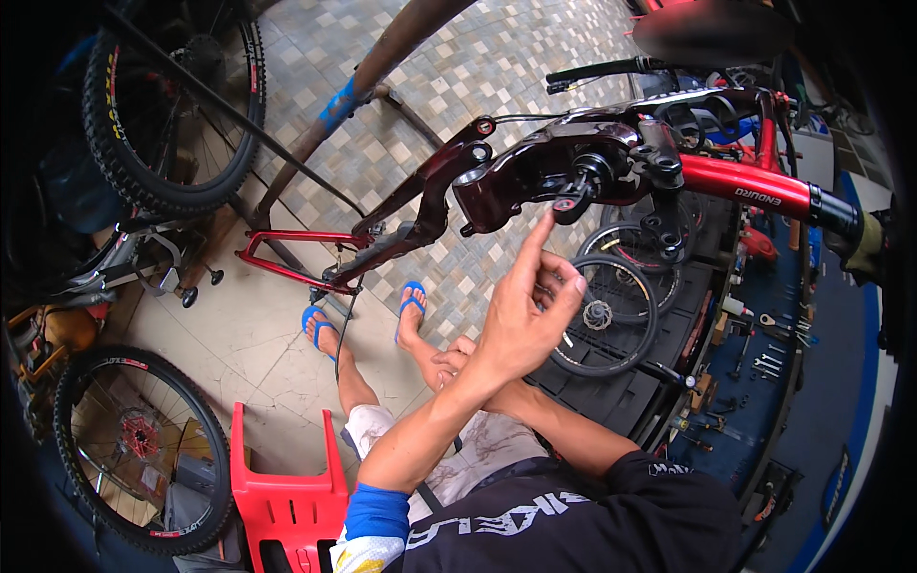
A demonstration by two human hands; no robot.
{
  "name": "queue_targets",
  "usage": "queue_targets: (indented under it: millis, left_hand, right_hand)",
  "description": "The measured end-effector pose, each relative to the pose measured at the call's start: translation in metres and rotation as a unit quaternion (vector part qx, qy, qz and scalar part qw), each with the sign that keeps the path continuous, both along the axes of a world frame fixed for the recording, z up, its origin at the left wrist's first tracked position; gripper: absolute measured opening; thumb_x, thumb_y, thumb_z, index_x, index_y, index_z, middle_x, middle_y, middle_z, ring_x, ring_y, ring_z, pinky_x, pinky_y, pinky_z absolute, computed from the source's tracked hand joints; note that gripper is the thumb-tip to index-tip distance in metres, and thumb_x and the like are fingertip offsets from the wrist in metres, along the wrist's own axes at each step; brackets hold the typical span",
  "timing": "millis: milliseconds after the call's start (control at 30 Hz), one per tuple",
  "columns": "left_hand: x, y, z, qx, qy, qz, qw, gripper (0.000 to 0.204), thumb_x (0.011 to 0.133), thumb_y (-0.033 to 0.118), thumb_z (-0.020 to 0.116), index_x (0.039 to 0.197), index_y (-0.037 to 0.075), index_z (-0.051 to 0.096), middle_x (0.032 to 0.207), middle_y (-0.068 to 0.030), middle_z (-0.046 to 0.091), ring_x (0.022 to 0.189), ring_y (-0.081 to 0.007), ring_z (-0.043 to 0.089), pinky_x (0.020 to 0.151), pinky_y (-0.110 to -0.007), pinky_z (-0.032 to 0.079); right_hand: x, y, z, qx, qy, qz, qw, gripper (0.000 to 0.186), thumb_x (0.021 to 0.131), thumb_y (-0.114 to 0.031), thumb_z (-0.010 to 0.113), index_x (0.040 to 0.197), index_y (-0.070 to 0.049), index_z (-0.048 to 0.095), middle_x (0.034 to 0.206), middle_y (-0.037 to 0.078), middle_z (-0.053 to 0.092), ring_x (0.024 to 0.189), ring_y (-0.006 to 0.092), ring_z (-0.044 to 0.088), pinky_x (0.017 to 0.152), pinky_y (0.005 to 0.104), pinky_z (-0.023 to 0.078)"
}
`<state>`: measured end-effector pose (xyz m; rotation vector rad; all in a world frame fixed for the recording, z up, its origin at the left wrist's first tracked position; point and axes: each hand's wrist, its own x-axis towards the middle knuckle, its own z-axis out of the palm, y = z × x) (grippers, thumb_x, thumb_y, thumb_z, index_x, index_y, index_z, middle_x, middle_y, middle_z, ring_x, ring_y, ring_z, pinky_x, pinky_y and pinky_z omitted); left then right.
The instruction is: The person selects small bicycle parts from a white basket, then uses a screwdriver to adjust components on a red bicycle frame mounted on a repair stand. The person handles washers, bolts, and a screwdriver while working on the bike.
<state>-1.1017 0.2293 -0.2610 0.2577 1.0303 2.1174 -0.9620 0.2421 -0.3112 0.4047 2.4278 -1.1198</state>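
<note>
A dark red bicycle frame is held up horizontally, with a bright red tube running right into a clamp. My left hand is raised beneath it, index finger extended to just below a black shock end fitting with a red centre, touching or very near it; the other fingers curl loosely, apparently holding nothing. My right hand is lower, partly behind my left forearm, its fingers loosely bent over my lap area; I see nothing in it.
Bicycle wheels stand at upper left, lower left and under the frame. A red plastic chair is beside my legs. A long bench with tools lines the right. A rusty metal post crosses behind the frame.
</note>
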Motion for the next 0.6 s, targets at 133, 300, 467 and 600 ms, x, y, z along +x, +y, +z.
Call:
queue_targets:
  millis: [133, 300, 467, 600]
  left_hand:
    - [0.002, 0.002, 0.004, -0.001, 0.025, -0.001, 1.0, 0.078, 0.094, 0.013, 0.072, 0.162, 0.006, 0.034, 0.099, -0.0029, 0.067, 0.079, -0.0083, 0.06, 0.069, -0.025, 0.049]
    - [-0.003, 0.001, -0.013, -0.039, 0.017, 0.012, 0.999, 0.077, 0.094, 0.013, 0.073, 0.161, 0.005, 0.036, 0.098, -0.0026, 0.067, 0.08, -0.0079, 0.06, 0.069, -0.024, 0.05]
    - [-0.008, 0.003, -0.036, -0.089, -0.011, -0.006, 0.996, 0.076, 0.094, 0.012, 0.072, 0.16, 0.001, 0.034, 0.099, -0.0049, 0.067, 0.083, -0.0088, 0.06, 0.075, -0.025, 0.051]
    - [-0.013, 0.01, -0.047, -0.096, -0.042, 0.005, 0.994, 0.074, 0.096, 0.012, 0.071, 0.157, -0.004, 0.033, 0.098, -0.0062, 0.065, 0.083, -0.0103, 0.06, 0.073, -0.027, 0.051]
  right_hand:
    - [0.028, -0.001, -0.023, -0.001, 0.08, 0.001, 0.997, 0.036, 0.094, -0.029, 0.072, 0.121, -0.006, 0.069, 0.104, 0.011, 0.055, 0.096, 0.03, 0.057, 0.086, 0.0423, 0.047]
    - [-0.006, 0.004, 0.004, 0.029, -0.024, 0.026, 0.999, 0.031, 0.092, -0.025, 0.07, 0.118, -0.007, 0.067, 0.103, 0.013, 0.059, 0.092, 0.032, 0.061, 0.081, 0.0443, 0.05]
    - [0.019, 0.005, 0.005, 0.079, -0.032, 0.005, 0.996, 0.022, 0.091, -0.018, 0.065, 0.112, -0.011, 0.066, 0.1, 0.014, 0.062, 0.095, 0.0364, 0.068, 0.077, 0.049, 0.056]
    - [0.021, 0.011, 0.025, 0.064, -0.016, -0.003, 0.998, 0.019, 0.093, -0.024, 0.067, 0.109, -0.013, 0.071, 0.115, 0.011, 0.062, 0.096, 0.0354, 0.068, 0.079, 0.0478, 0.057]
